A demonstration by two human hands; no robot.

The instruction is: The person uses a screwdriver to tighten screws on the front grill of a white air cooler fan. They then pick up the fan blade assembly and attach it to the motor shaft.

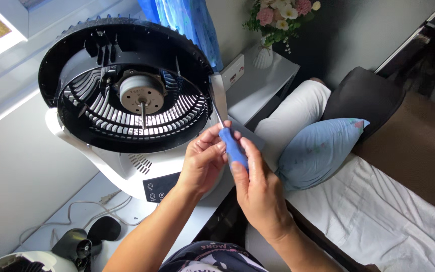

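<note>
Nearest: lower left, a detached black plastic fan blade lying on the pale grey worktop, beside a thin white cable.

Hands, centre frame: right hand with fingers closed around the blue cylindrical handle of a screwdriver; left hand pinching the upper end of the same handle with its fingertips. Both hands touch the tool; the right carries most of the grip.

Tool axis: the flat grey metal shaft runs up and slightly left from the handle, its tip at the right rim of the fan housing.

Beyond the hands: round black plastic fan housing with ribbed rear grille, front guard off, grey motor hub and bare spindle exposed at centre, left of the shaft tip. White base with dark control panel below.

Room: bed with white sheet, pale blue pillow, dark cushion, white vase of pink and white flowers on a grey side table.
</note>
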